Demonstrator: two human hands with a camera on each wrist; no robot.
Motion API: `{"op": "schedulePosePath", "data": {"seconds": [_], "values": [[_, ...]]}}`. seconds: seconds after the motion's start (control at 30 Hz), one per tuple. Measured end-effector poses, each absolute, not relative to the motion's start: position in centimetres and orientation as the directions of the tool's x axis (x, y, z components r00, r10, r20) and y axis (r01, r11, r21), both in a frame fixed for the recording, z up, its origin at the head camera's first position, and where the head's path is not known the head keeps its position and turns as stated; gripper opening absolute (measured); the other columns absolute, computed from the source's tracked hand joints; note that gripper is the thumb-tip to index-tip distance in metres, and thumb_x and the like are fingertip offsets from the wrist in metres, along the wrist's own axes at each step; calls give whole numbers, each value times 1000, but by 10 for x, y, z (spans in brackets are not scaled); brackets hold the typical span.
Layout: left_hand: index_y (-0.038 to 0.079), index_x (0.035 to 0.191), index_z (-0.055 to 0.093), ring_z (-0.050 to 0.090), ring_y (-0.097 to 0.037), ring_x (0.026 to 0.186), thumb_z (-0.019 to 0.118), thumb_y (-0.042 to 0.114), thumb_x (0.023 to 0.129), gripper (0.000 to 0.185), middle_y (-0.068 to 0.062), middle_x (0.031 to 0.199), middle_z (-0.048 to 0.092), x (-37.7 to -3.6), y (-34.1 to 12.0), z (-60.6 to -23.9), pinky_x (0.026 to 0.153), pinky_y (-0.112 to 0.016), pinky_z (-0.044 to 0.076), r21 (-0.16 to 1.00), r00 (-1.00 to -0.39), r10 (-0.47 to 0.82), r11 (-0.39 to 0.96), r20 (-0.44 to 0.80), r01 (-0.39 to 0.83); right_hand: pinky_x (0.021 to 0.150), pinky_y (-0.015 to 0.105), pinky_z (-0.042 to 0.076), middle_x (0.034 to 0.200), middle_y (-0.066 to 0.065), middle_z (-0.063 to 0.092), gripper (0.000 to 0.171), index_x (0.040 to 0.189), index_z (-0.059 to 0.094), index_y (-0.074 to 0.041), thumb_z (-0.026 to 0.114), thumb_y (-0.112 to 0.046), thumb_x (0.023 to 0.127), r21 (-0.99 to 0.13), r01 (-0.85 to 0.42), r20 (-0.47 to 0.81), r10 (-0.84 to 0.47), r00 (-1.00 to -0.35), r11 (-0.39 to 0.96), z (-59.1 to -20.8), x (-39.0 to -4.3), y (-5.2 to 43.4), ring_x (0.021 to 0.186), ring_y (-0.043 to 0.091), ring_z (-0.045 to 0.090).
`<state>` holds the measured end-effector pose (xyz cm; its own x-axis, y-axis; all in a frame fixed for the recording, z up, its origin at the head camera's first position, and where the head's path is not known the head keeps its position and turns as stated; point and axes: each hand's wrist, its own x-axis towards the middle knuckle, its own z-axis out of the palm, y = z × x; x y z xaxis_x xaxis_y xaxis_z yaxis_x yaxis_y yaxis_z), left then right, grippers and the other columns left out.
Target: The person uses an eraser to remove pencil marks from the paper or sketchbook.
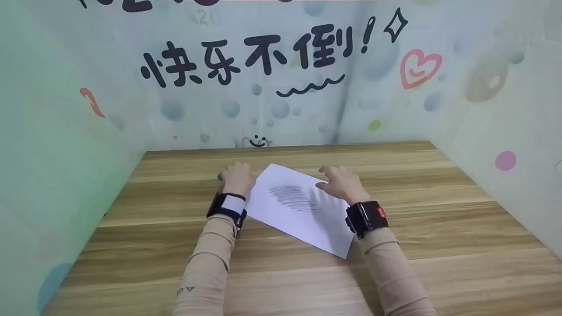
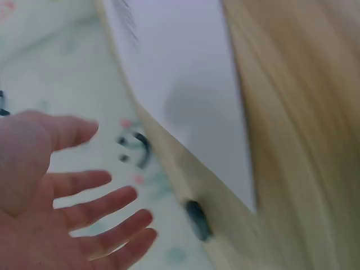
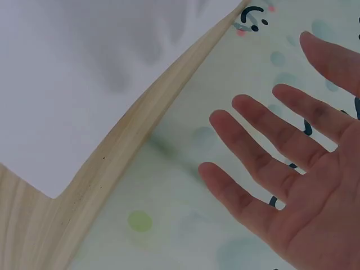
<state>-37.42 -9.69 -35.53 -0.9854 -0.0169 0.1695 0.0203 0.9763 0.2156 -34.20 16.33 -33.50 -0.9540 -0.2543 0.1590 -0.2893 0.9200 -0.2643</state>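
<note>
Sheet of paper (image 1: 303, 210), pencil-shaded, lay flat on the counter (image 1: 439, 245) between both hands: left hand (image 1: 237, 177) beside its left edge, right hand (image 1: 342, 182) over its right edge, fingers (image 3: 253, 140) spread, gripping nothing.

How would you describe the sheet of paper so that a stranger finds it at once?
Look at the wooden table enclosed by colourful printed walls. Near its middle, between the left hand and the right hand, lies a white sheet of paper, turned at an angle. It alone carries a grey pencil scribble patch.
</note>
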Motion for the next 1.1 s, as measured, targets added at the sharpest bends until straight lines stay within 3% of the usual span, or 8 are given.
{"op": "schedulePosePath", "data": {"seconds": [0.23,0.43,0.57,0.67,0.77,0.87,0.97,1.1], "values": [[-8,120,57,46,-44,117,52,16,89,39,-29,126,53,-389,-140,-372,92,-55,48,223,-987,-89,973,135,-57,87,52,51,112,20,68,43,122,62,-2,64,-26,87,-270,-312,145,-281,-949,911,-337,-341,162,105,35,64],[-9,106,66,49,-46,112,56,12,88,31,-33,120,58,-391,-150,-375,89,-56,51,266,-991,-43,964,127,-8,84,50,53,106,19,69,40,119,64,-1,65,-25,86,-273,-311,138,-283,-949,910,-337,-342,162,100,33,65],[-12,96,67,58,-46,101,59,11,85,27,-32,108,64,-394,-145,-371,85,-52,51,242,-986,34,967,165,74,84,48,53,104,18,70,39,117,64,-1,64,-24,86,-298,-315,134,-287,-948,901,-338,-342,165,98,32,65],[-12,110,59,57,-43,109,62,18,87,39,-32,117,59,-393,-135,-365,94,-50,48,324,-979,103,933,179,157,87,47,52,104,19,71,37,116,64,1,62,-22,88,-345,-348,155,-313,-937,872,-339,-341,165,99,32,66],[-5,130,45,53,-39,117,66,22,87,55,-28,128,51,-385,-115,-359,99,-46,47,470,-959,155,846,236,252,89,45,52,105,19,71,34,114,65,1,59,-23,91,-446,-386,186,-338,-922,807,-339,-342,161,100,32,67],[-1,136,40,54,-36,116,69,21,85,63,-23,125,53,-369,-91,-355,99,-43,48,474,-883,253,768,395,432,91,43,52,111,19,70,37,118,64,-2,56,-28,94,-613,-374,161,-354,-921,695,-337,-342,153,105,33,66],[-3,132,45,58,-31,108,73,18,81,61,-19,114,58,-349,-70,-355,95,-39,51,365,-752,357,707,555,605,86,39,53,113,20,68,42,124,59,-4,56,-33,94,-746,-322,103,-377,-920,583,-335,-338,139,105,34,65],[-4,127,49,59,-28,103,73,17,78,58,-17,112,59,-334,-53,-356,92,-39,51,247,-634,431,667,642,703,69,27,49,94,14,70,35,114,62,0,61,-27,91,-802,-300,97,-383,-918,517,-337,-334,125,84,25,65]]}}
